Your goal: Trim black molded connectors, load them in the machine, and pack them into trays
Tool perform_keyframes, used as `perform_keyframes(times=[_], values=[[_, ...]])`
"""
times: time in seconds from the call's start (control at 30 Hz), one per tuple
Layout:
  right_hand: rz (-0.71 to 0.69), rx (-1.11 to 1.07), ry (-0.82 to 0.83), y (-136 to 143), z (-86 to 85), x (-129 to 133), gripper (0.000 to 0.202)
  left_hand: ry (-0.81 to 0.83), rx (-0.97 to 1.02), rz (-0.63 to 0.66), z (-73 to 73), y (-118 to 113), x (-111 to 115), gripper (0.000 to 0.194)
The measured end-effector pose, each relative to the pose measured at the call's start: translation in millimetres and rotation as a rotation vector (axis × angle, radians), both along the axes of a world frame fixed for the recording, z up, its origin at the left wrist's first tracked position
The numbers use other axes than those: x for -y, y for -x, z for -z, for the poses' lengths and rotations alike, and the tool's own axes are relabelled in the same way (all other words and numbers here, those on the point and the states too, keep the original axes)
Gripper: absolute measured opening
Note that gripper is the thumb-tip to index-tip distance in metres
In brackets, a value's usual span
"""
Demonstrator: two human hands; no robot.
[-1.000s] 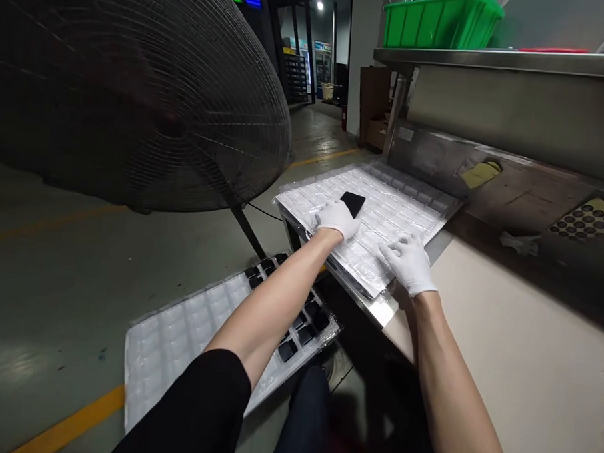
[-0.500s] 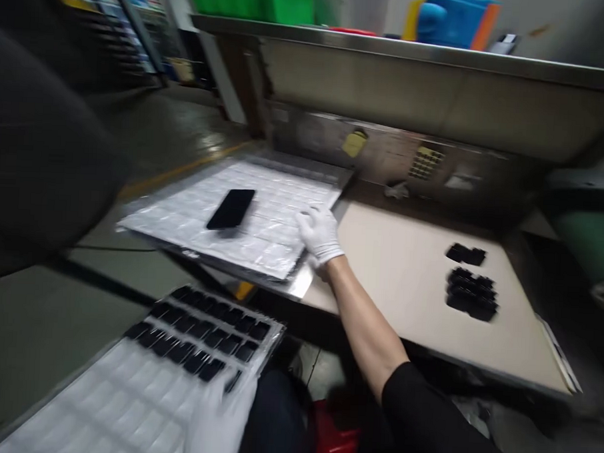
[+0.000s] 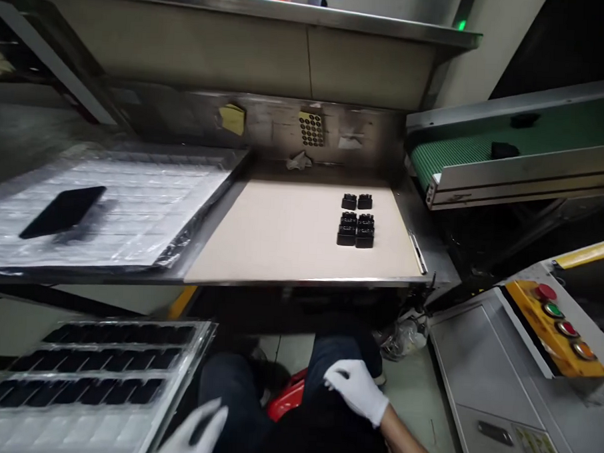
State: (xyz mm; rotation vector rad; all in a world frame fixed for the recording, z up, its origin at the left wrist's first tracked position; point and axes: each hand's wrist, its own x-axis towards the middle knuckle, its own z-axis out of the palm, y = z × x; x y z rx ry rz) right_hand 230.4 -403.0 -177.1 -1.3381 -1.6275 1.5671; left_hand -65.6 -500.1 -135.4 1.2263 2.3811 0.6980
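The shallow tray (image 3: 93, 430) lies low, just left of the left hand (image 3: 193, 435), carrying three rows of black pieces (image 3: 94, 360) on its far half; how it is propped underneath is hidden. The left hand, gloved and cut by the lower border, has its thumb spread from its fingers in a wide curve, with nothing visible in its grasp. The right hand (image 3: 357, 389) is above the right thigh, fingers loosely bent, no object showing in it; its palm side cannot be checked. A careless sweep of the left hand could catch the tray's near rim, tipping it and jolting pieces from their pockets.

Ahead and left of the left hand, a dark phone-like slab (image 3: 65, 211) rests on film-wrapped trays (image 3: 147, 206); slick plastic could let it slide if that stack were bumped. Straight ahead of the right hand, two groups of black parts (image 3: 346, 236) sit on the bench mat (image 3: 272, 232), where a dragged sleeve might scatter them. Farther right, the conveyor (image 3: 460, 150) bears dark lumps, which could drop off its low end if it runs unattended. Right of the right hand, an elbow might strike the button box (image 3: 552, 324).
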Motion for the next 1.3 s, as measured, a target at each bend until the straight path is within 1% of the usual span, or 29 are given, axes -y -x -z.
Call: perform_keyframes(times=[0.03, 0.07, 0.13, 0.2, 0.27, 0.33, 0.37, 0.43, 0.5, 0.6, 0.77, 0.83, 0.9, 1.03, 1.13, 1.2, 1.3], values=[[0.054, 0.006, 0.003, -25.3, 8.2, 0.7, 0.029, -0.064, 0.093, 0.005, -10.6, -11.3, -18.2, 0.037], [0.105, 0.012, 0.008, -48.4, 14.7, -1.1, 0.028, -0.133, 0.17, 0.039, -23.0, -23.5, -42.3, 0.037], [0.218, 0.023, 0.007, -87.3, 24.6, -9.3, 0.024, -0.242, 0.2, 0.162, -48.4, -48.7, -103.6, 0.041], [0.318, 0.031, -0.006, -115.6, 32.6, -18.5, 0.025, -0.343, 0.182, 0.223, -66.1, -71.3, -171.7, 0.047], [0.385, 0.029, -0.021, -133.9, 39.4, -23.5, 0.03, -0.399, 0.164, 0.237, -72.4, -86.7, -233.6, 0.048], [0.406, 0.021, -0.029, -144.5, 45.6, -22.8, 0.034, -0.401, 0.105, 0.222, -69.8, -93.0, -280.9, 0.044], [0.405, 0.022, -0.03, -148.0, 48.6, -20.7, 0.035, -0.388, 0.06, 0.213, -66.8, -93.1, -298.0, 0.041], [0.384, 0.038, -0.03, -153.5, 55.0, -15.2, 0.035, -0.352, -0.033, 0.205, -59.7, -89.1, -320.0, 0.04], [0.376, 0.061, -0.023, -158.8, 60.2, -9.7, 0.035, -0.344, -0.083, 0.213, -53.7, -83.0, -328.8, 0.041], [0.417, 0.082, -0.01, -168.9, 61.1, -3.7, 0.037, -0.374, -0.078, 0.228, -49.8, -77.3, -327.8, 0.04], [0.479, 0.159, 0.047, -183.3, 51.7, 0.0, 0.045, -0.397, 0.025, 0.261, -52.1, -80.3, -321.9, 0.04], [0.501, 0.2, 0.066, -184.0, 52.3, 3.7, 0.049, -0.388, 0.055, 0.268, -53.5, -81.8, -320.6, 0.04], [0.535, 0.23, 0.099, -180.6, 57.2, 10.0, 0.053, -0.371, 0.072, 0.28, -54.4, -82.2, -318.9, 0.04], [0.554, 0.298, 0.188, -160.7, 73.1, 22.4, 0.058, -0.338, 0.087, 0.334, -55.9, -80.7, -314.2, 0.042], [0.537, 0.463, 0.15, -134.5, 82.6, 20.3, 0.061, -0.313, 0.093, 0.393, -59.7, -79.2, -308.5, 0.045], [0.544, 0.585, 0.115, -114.6, 86.5, 11.6, 0.055, -0.301, 0.097, 0.441, -65.0, -78.5, -303.1, 0.045], [0.602, 0.737, 0.123, -92.6, 88.3, -9.3, 0.033, -0.266, 0.082, 0.493, -74.6, -76.7, -295.8, 0.044]])
